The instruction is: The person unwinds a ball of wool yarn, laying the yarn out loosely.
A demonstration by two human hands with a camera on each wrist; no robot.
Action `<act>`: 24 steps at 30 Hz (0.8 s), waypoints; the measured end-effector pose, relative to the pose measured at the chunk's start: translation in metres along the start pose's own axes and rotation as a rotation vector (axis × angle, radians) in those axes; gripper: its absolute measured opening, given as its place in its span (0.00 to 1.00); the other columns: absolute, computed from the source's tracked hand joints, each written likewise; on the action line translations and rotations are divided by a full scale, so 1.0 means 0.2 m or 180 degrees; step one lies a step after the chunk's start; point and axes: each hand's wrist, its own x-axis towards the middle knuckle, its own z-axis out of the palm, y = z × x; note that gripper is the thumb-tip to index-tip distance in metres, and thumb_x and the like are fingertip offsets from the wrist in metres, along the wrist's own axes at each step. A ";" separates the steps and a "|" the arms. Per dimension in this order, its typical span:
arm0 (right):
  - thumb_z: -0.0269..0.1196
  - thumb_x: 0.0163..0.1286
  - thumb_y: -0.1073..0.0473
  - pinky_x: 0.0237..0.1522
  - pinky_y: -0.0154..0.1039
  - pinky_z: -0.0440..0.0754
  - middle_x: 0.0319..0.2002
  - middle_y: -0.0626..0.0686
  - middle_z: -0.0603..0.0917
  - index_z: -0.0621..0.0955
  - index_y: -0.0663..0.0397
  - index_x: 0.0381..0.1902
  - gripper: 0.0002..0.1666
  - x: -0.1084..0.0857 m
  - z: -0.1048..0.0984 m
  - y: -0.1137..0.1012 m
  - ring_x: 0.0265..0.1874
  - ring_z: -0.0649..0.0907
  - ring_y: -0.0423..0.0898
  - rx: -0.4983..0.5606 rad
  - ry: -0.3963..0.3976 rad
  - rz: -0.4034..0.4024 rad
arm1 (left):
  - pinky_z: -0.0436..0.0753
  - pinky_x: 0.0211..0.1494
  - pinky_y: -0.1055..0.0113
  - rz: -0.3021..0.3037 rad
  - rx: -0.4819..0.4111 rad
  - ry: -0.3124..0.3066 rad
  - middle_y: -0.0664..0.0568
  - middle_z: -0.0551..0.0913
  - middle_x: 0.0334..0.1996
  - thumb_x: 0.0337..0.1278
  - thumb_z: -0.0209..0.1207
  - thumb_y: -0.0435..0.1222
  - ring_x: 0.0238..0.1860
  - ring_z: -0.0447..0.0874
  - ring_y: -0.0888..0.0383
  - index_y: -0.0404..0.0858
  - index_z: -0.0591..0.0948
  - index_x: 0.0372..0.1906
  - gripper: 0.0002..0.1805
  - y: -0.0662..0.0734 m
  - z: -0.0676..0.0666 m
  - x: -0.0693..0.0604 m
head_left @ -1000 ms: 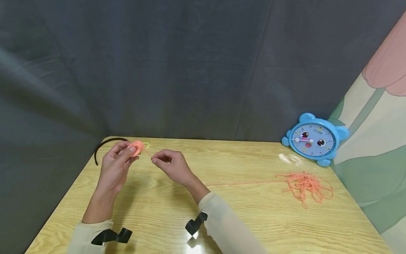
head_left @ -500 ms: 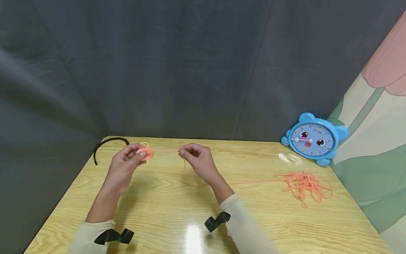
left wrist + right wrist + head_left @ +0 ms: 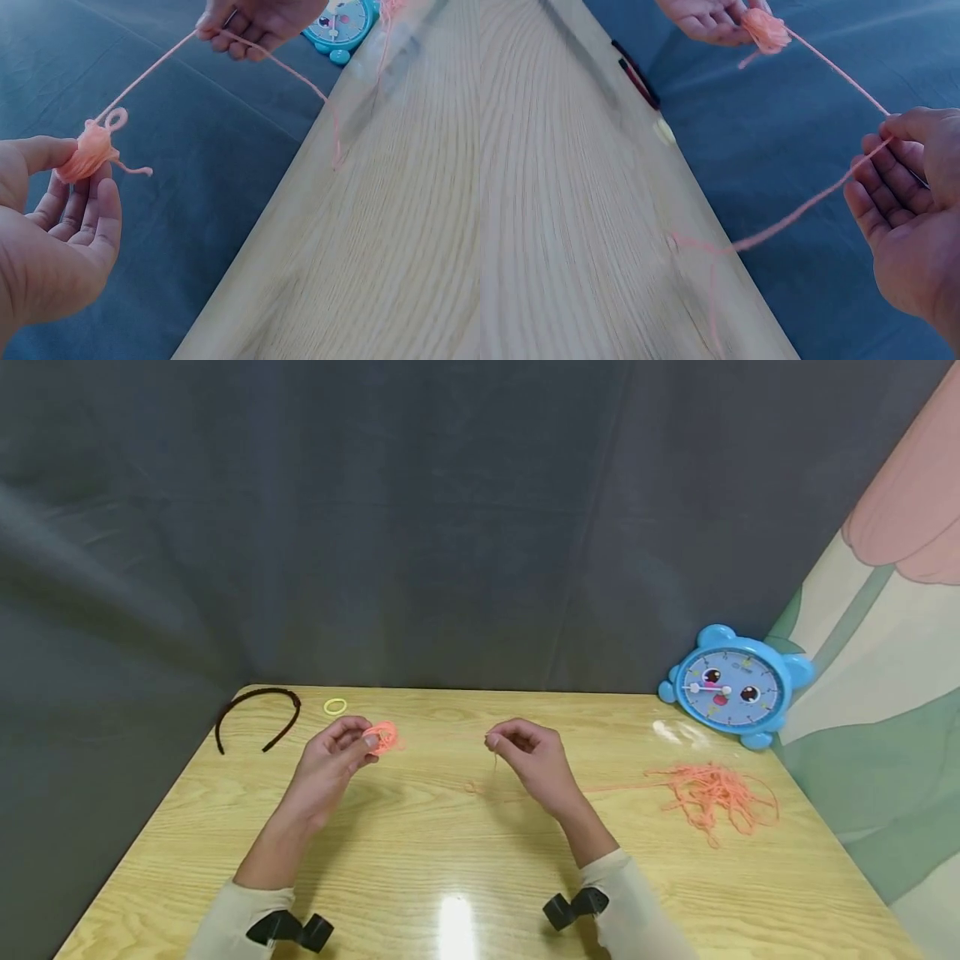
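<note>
Between thumb and fingers my left hand [image 3: 330, 768] pinches a small wound bundle of coral yarn [image 3: 90, 154]. A little loop and a short tail stick out of the bundle in the left wrist view. My right hand [image 3: 536, 764] pinches the yarn strand [image 3: 840, 73] between thumb and forefinger, to the right of the bundle. From bundle to right fingertips the strand runs straight. Beyond them it hangs slack to the table and leads toward a loose heap of coral yarn [image 3: 716, 797] at the right. Both hands are above the table.
A black headband [image 3: 258, 693] and a yellow ring [image 3: 335, 707] lie at the table's back left. A blue animal-shaped clock [image 3: 733, 685] leans at the back right. Dark cloth [image 3: 435, 527] hangs behind the wooden table [image 3: 420, 843].
Both hands have moved right, the right hand farther, so the strand between them is longer. The headband and yellow ring, partly covered before, now show whole.
</note>
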 end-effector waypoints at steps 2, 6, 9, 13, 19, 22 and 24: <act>0.66 0.75 0.57 0.42 0.35 0.85 0.39 0.52 0.87 0.86 0.61 0.44 0.11 -0.01 -0.04 0.01 0.37 0.84 0.41 -0.0068 0.0017 0.0003 | 0.84 0.53 0.71 0.0011 0.0052 0.0026 0.61 0.82 0.40 0.74 0.57 0.29 0.44 0.82 0.65 0.39 0.75 0.51 0.07 0.00 0.00 0.00; 0.66 0.75 0.57 0.43 0.33 0.85 0.40 0.54 0.88 0.86 0.63 0.45 0.12 -0.03 -0.14 0.01 0.38 0.85 0.44 -0.0140 0.0111 0.0008 | 0.85 0.53 0.71 -0.0013 0.0192 0.0052 0.60 0.83 0.42 0.73 0.59 0.31 0.46 0.83 0.64 0.37 0.75 0.52 0.08 -0.01 -0.01 0.00; 0.66 0.75 0.58 0.44 0.32 0.85 0.39 0.49 0.88 0.86 0.65 0.45 0.13 -0.05 -0.23 0.01 0.38 0.86 0.43 -0.0154 0.0246 -0.0007 | 0.85 0.53 0.71 -0.0017 0.0237 0.0064 0.59 0.83 0.42 0.73 0.60 0.33 0.47 0.83 0.64 0.36 0.75 0.52 0.10 0.00 -0.01 0.00; 0.64 0.76 0.60 0.47 0.31 0.86 0.36 0.40 0.88 0.84 0.71 0.46 0.14 -0.07 -0.36 0.02 0.38 0.86 0.40 -0.0117 0.0495 -0.0030 | 0.85 0.52 0.71 -0.0018 0.0249 0.0082 0.59 0.83 0.43 0.73 0.60 0.33 0.47 0.83 0.63 0.36 0.75 0.53 0.10 0.00 0.00 0.00; 0.63 0.77 0.57 0.48 0.28 0.84 0.34 0.40 0.88 0.83 0.73 0.46 0.18 -0.08 -0.52 0.01 0.38 0.85 0.36 -0.0099 0.0829 0.0010 | 0.85 0.53 0.71 -0.0056 0.0307 0.0100 0.59 0.83 0.44 0.74 0.60 0.34 0.47 0.83 0.63 0.36 0.75 0.54 0.11 0.00 -0.01 0.00; 0.64 0.77 0.57 0.48 0.26 0.83 0.34 0.41 0.88 0.83 0.71 0.46 0.17 -0.10 -0.60 -0.01 0.38 0.85 0.36 0.0081 0.1046 0.0075 | 0.85 0.52 0.71 -0.0045 0.0298 0.0093 0.59 0.83 0.43 0.73 0.61 0.36 0.47 0.83 0.63 0.37 0.75 0.53 0.11 0.00 -0.01 0.00; 0.65 0.76 0.58 0.49 0.25 0.83 0.34 0.41 0.88 0.84 0.69 0.46 0.15 -0.12 -0.65 -0.01 0.37 0.85 0.37 0.0207 0.1203 0.0107 | 0.85 0.52 0.71 -0.0040 0.0289 0.0105 0.59 0.83 0.43 0.73 0.62 0.36 0.46 0.83 0.64 0.38 0.76 0.53 0.11 0.00 -0.02 0.00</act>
